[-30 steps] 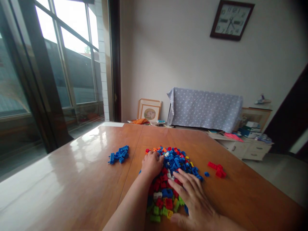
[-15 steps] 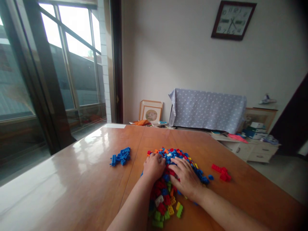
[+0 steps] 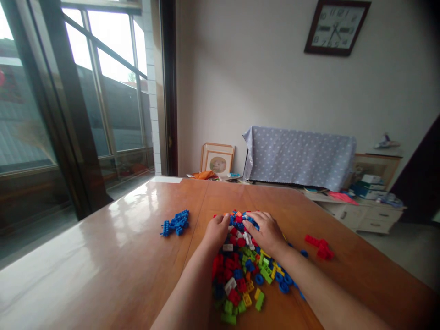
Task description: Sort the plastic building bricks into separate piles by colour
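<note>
A heap of toy building bricks (image 3: 252, 264) in red, blue, green, yellow, white and orange spreads over the wooden table. At its far left side rests my left hand (image 3: 216, 230), thumb up and open, its other fingers mostly hidden behind it. Opposite, my right hand (image 3: 267, 231) curves over the far right of the heap with its fingers apart, touching blue bricks. Several bricks lie between the two hands. I see nothing gripped in either one.
A joined blue brick piece (image 3: 176, 223) lies to the left of the heap on the table (image 3: 113, 270). To the right is a joined red brick piece (image 3: 320, 247). Beyond the table stand a cloth-covered object (image 3: 299, 158) and a white cabinet (image 3: 367, 220).
Both hands have moved slightly away from me and farther apart. Bricks from the middle of the heap have spread toward me, uncovering green, white and yellow ones. The view has shifted slightly.
</note>
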`<control>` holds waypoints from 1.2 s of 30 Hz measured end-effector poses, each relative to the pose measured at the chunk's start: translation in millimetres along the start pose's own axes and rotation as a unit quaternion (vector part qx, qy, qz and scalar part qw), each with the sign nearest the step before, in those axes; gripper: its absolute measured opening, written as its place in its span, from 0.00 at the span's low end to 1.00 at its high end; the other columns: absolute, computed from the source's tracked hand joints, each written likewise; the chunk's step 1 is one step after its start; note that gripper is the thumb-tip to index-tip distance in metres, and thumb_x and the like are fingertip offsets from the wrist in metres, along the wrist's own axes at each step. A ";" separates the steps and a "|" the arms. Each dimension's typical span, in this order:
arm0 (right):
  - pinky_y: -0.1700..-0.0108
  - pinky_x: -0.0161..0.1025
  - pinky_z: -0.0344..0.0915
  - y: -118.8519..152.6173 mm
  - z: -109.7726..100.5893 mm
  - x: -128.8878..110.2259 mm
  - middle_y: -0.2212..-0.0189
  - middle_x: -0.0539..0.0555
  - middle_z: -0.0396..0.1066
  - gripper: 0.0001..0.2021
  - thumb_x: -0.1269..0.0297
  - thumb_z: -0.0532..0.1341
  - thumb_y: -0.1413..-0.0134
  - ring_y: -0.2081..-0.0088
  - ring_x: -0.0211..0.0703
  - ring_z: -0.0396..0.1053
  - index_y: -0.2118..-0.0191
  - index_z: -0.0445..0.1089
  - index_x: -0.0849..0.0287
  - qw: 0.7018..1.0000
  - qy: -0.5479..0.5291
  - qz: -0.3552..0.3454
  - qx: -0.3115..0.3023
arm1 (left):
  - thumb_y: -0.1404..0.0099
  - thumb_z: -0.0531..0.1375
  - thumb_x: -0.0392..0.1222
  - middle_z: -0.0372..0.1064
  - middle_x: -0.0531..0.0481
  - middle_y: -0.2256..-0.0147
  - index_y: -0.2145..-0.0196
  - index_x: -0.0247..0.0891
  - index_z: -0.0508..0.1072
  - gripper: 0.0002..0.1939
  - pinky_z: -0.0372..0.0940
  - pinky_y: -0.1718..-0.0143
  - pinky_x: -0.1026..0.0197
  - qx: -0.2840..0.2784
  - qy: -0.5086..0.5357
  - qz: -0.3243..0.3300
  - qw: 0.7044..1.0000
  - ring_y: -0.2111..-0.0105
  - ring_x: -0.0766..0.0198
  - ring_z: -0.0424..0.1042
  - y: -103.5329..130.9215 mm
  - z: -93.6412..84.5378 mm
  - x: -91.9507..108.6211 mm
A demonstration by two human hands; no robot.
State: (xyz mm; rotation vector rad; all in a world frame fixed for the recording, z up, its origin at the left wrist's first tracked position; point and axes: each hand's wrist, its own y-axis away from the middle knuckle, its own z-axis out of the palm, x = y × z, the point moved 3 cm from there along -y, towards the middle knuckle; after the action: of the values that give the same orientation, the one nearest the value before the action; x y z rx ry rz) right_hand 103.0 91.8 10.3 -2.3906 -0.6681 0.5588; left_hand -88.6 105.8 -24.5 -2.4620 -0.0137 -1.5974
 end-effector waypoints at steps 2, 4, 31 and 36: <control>0.44 0.49 0.63 6.0 -8.4 -10.8 0.52 0.58 0.75 0.18 0.53 0.54 0.34 0.48 0.50 0.68 0.48 0.73 0.55 1.000 -0.016 -0.007 0.003 | 0.34 0.49 0.63 0.77 0.43 0.68 0.66 0.32 0.78 0.31 0.64 0.67 0.62 0.001 0.028 -0.008 1.000 0.65 0.55 0.74 0.8 -4.0 0.8; 0.42 0.50 0.62 16.0 -17.9 -30.6 0.50 0.57 0.74 0.17 0.54 0.55 0.35 0.46 0.50 0.67 0.48 0.73 0.53 0.999 -0.035 -0.030 -0.008 | 0.34 0.48 0.64 0.77 0.43 0.66 0.64 0.31 0.78 0.32 0.65 0.64 0.61 0.001 0.052 -0.013 0.999 0.64 0.54 0.75 1.8 -9.1 2.9; 0.32 0.67 0.29 47.8 5.0 -81.8 0.40 0.52 0.66 0.11 0.57 0.57 0.36 0.34 0.55 0.52 0.52 0.73 0.48 0.987 0.045 -0.105 -0.117 | 0.34 0.47 0.66 0.78 0.41 0.67 0.64 0.31 0.79 0.35 0.66 0.62 0.59 0.024 0.046 -0.050 0.997 0.64 0.53 0.76 -4.0 -15.8 -11.2; 0.33 0.68 0.37 34.7 -0.8 -51.8 0.42 0.53 0.68 0.11 0.58 0.59 0.37 0.36 0.56 0.56 0.51 0.74 0.46 0.994 0.055 -0.045 -0.084 | 0.34 0.47 0.66 0.78 0.39 0.63 0.62 0.30 0.79 0.35 0.66 0.60 0.58 0.032 0.071 -0.032 0.996 0.62 0.52 0.76 -1.5 -13.4 -5.9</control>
State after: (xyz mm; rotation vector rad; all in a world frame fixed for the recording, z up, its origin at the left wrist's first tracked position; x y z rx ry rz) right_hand 74.0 37.4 0.8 -2.5111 -0.7980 0.3423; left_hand -103.4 105.5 -24.2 -2.3172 -0.1215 -1.7676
